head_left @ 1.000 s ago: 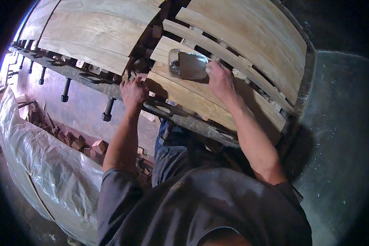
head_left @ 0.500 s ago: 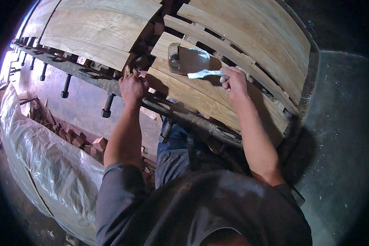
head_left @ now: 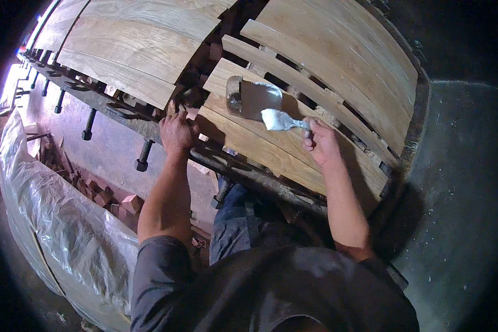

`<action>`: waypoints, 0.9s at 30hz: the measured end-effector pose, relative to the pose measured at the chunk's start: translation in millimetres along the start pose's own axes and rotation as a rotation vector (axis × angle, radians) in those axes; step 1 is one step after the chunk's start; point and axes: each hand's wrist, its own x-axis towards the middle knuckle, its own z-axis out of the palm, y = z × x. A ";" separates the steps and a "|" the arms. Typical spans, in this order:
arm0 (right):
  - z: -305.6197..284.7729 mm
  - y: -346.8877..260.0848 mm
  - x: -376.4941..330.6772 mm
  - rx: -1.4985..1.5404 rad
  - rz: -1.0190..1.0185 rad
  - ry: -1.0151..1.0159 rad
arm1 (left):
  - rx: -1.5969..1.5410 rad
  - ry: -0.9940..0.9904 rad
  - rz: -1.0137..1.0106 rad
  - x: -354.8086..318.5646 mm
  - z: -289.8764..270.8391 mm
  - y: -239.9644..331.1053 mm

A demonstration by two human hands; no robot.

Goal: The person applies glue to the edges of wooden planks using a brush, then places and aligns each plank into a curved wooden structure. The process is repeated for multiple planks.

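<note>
Wearing: dark shirt [head_left: 293,282], nearest, six o'clock.
Plastic sheeting [head_left: 66,205]: crumpled, between eight and nine o'clock, beside reddish wooden blocks [head_left: 131,203].
Right hand [head_left: 323,144]: two o'clock, fingers clamped on the handle of the brush [head_left: 285,121].
Left hand [head_left: 177,131]: ten o'clock, fingers close together at the metal frame [head_left: 130,120]; whether they grip anything cannot be told.
Bristles: white-coated, pointing between nine and ten o'clock from the right hand, near the tub [head_left: 234,102]; contact cannot be told.
Tub's place: twelve o'clock, resting on pale boards [head_left: 260,144].
Narrow slat [head_left: 279,71]: beyond the tub, between dark gaps.
Wide panel [head_left: 135,39]: farther, eleven o'clock.
</note>
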 end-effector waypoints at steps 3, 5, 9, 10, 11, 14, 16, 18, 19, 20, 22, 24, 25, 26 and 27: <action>2.0 -1.3 12.7 0.233 -0.016 -0.016 | -0.018 -0.056 -0.026 3.3 -0.6 -0.3; 13.7 -10.0 20.8 0.266 -0.090 -0.121 | -0.023 -0.048 -0.016 1.7 1.8 -2.8; 44.9 -33.4 49.2 0.210 -0.246 -0.146 | -0.022 -0.038 -0.005 2.0 0.7 -1.7; 54.8 -39.8 57.3 0.189 -0.290 -0.119 | -0.048 -0.073 -0.030 4.1 0.3 -2.7; 65.0 -45.3 66.0 0.169 -0.333 -0.093 | -0.043 -0.052 -0.015 3.9 -0.6 -3.1; 100.1 -58.1 90.7 0.025 -0.497 0.054 | -0.036 -0.026 -0.002 3.1 -2.0 -2.1; 121.7 -61.0 109.9 -0.090 -0.595 0.142 | -0.063 -0.043 0.004 4.2 -3.6 -0.6; 142.4 -60.9 126.2 -0.297 -0.678 0.207 | -0.062 -0.009 0.011 6.8 0.7 -3.9; 152.8 -60.1 134.4 -0.399 -0.741 0.224 | -0.064 -0.012 0.004 6.9 4.7 -6.9; 161.6 -59.9 140.7 -0.505 -0.743 0.309 | -0.066 -0.015 -0.003 5.9 8.4 -8.9; 168.2 -57.7 160.9 -0.659 -0.839 0.375 | -0.068 -0.001 0.008 6.9 2.9 -3.8; 176.6 -54.8 172.8 -0.778 -0.973 0.389 | -0.068 0.039 0.039 7.2 -4.4 1.8; 180.3 -53.2 173.7 -0.818 -0.960 0.395 | -0.066 0.043 0.034 6.6 -3.1 0.5; 182.7 -52.4 173.7 -0.857 -0.947 0.403 | -0.064 0.047 0.031 6.1 -0.3 -1.0; 185.8 -53.7 170.8 -0.898 -0.937 0.410 | -0.065 0.052 0.028 6.3 0.0 -0.8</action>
